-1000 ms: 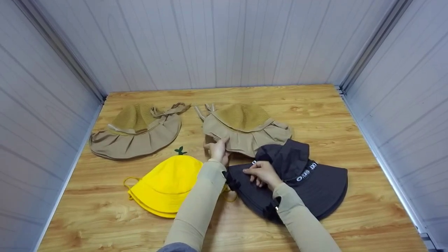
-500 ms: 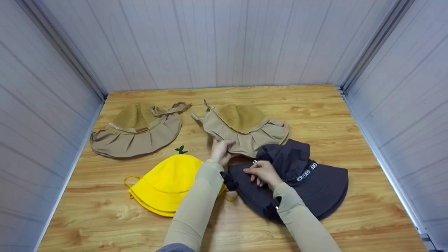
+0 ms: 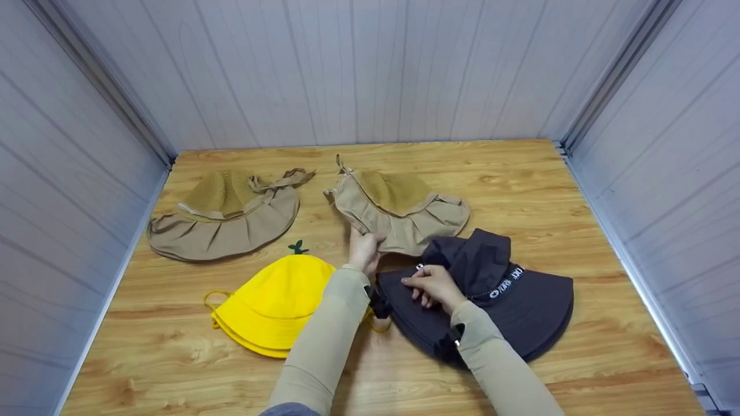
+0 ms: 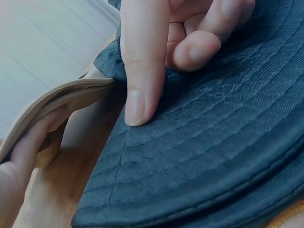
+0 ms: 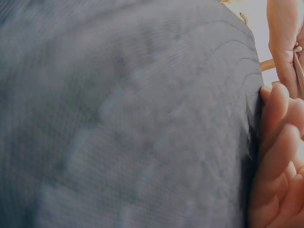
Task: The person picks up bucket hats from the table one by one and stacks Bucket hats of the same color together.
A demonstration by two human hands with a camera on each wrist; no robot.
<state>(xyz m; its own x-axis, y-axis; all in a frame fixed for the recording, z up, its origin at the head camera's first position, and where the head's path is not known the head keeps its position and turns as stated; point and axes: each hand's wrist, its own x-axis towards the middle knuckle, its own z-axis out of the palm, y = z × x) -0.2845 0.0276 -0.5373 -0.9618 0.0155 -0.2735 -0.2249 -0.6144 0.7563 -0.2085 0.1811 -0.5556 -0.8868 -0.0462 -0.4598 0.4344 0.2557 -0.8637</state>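
My left hand (image 3: 364,249) grips the near-left part of the pleated brim of a tan sun hat (image 3: 399,196) with a woven crown, thumb on top. Its fingers are mostly hidden under the brim, which the left wrist view shows pinched at the left edge. The hat's tie strings stick up at its far left. Below it lies a dark bucket hat (image 3: 540,306) with white lettering on its band. Over that hat's stitched brim, my right hand (image 3: 437,287) rests with loosely bent fingers and nothing between them.
A yellow bucket hat (image 3: 272,312) with a green sprout on top lies near my left forearm. Another tan pleated hat (image 3: 231,237) lies at the back left. Panelled walls (image 3: 376,75) enclose the wooden tabletop (image 3: 173,370) at the back and sides.
The left hand has taken a firmer grip on the tan hat's brim. That hat has shifted slightly left, its left side swinging up. The right hand stays still.
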